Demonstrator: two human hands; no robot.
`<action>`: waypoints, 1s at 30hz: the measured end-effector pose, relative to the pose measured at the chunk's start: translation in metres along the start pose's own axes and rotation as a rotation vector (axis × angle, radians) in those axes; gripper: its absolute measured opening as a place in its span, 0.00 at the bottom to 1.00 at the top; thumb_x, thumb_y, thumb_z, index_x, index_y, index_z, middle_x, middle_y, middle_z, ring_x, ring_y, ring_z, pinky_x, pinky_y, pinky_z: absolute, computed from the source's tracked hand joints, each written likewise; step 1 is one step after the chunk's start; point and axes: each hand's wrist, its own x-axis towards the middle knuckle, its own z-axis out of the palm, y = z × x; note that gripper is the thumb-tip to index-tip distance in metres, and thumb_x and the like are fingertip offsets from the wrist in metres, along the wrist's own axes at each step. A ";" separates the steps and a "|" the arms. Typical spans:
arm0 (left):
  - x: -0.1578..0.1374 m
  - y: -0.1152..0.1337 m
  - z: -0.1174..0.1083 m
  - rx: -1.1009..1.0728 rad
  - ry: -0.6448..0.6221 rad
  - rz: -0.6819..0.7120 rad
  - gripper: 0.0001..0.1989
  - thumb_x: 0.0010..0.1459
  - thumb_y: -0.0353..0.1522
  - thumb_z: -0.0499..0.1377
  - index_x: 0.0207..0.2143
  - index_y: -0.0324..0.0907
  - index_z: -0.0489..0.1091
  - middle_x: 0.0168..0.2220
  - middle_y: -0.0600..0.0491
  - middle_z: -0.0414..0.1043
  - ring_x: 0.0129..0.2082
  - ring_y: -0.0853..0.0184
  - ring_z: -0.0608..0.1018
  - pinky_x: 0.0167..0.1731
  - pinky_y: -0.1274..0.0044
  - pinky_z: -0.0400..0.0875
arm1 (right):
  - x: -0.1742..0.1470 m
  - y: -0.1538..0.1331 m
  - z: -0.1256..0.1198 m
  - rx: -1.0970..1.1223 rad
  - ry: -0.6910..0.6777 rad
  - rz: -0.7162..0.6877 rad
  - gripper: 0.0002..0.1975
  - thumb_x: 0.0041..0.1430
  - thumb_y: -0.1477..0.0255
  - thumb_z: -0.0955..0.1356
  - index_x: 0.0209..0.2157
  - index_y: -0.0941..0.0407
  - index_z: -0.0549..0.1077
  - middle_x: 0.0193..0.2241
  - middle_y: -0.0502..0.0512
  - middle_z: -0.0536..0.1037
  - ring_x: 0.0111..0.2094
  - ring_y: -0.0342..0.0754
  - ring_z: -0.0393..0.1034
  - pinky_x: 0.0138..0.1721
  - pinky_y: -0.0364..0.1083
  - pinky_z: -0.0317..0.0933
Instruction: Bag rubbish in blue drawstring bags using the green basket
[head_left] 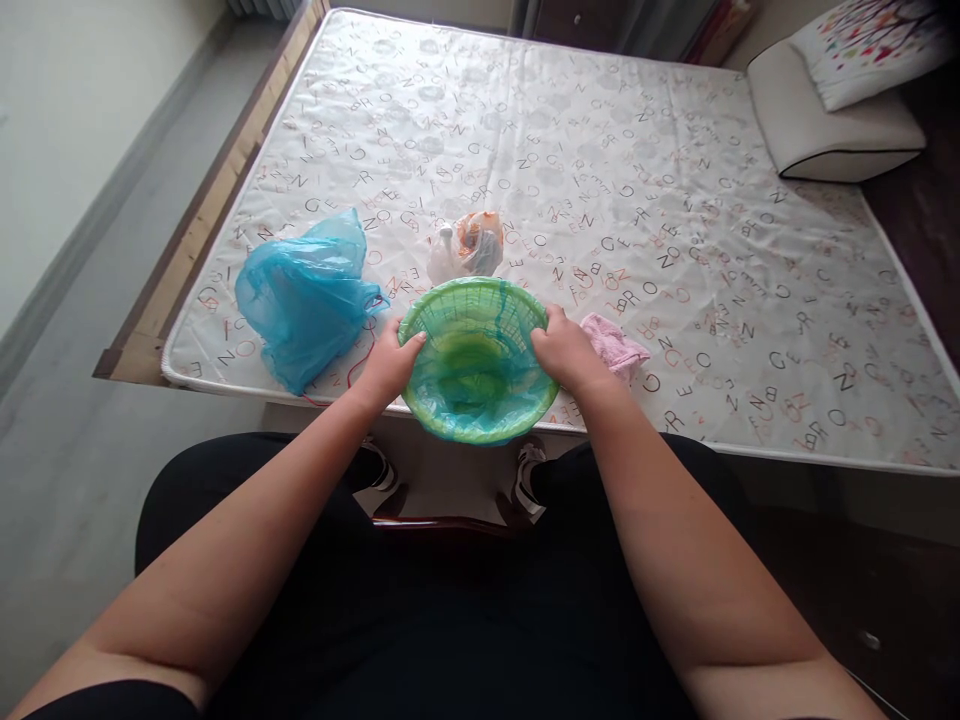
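Between my hands is a round green plastic basket (517, 300) with a lattice wall, its opening tilted toward me. A thin blue-green plastic bag (465, 415) lines its inside and is folded over the rim. My left hand (394, 360) grips the rim on the left side, thumb on the inside. On the right side my right hand (566, 350) holds the rim the same way. Both hands' fingers behind the wall are hidden. A crumpled blue plastic bag (304, 290) lies left of my left hand. Just beyond my right hand rests a pink cloth (615, 345).
Everything lies on a mattress (720, 260) printed with letters, its near edge under the basket. Behind the basket sits a bundle of clear and orange-marked plastic bags (469, 245). A red cord (360, 370) trails by the blue bag. A pillow (870, 45) leans on a cream headrest (825, 120).
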 end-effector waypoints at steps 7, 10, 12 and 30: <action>0.001 -0.001 0.000 0.008 -0.006 0.002 0.26 0.58 0.42 0.63 0.55 0.41 0.72 0.53 0.40 0.81 0.56 0.45 0.82 0.63 0.53 0.75 | 0.000 0.001 0.000 0.007 0.002 0.000 0.30 0.67 0.71 0.60 0.68 0.62 0.67 0.57 0.77 0.81 0.57 0.71 0.77 0.61 0.65 0.68; 0.002 -0.003 0.000 0.014 -0.006 0.016 0.25 0.57 0.42 0.64 0.55 0.41 0.72 0.52 0.41 0.82 0.55 0.46 0.82 0.64 0.53 0.75 | -0.001 -0.001 -0.001 0.004 0.001 0.004 0.29 0.67 0.71 0.60 0.68 0.62 0.67 0.56 0.76 0.82 0.56 0.70 0.77 0.61 0.65 0.68; 0.002 -0.004 -0.001 0.013 0.000 0.021 0.24 0.57 0.42 0.64 0.54 0.42 0.73 0.52 0.41 0.82 0.55 0.45 0.82 0.64 0.53 0.75 | -0.003 -0.002 -0.002 0.008 -0.001 0.004 0.29 0.67 0.71 0.60 0.68 0.62 0.68 0.56 0.75 0.82 0.56 0.70 0.77 0.61 0.65 0.69; 0.003 -0.008 0.000 -0.010 0.011 0.017 0.22 0.58 0.41 0.65 0.53 0.42 0.74 0.51 0.41 0.82 0.54 0.46 0.83 0.63 0.52 0.76 | 0.001 0.002 0.001 0.004 0.012 -0.018 0.29 0.67 0.71 0.60 0.67 0.63 0.68 0.56 0.77 0.81 0.56 0.71 0.78 0.60 0.65 0.69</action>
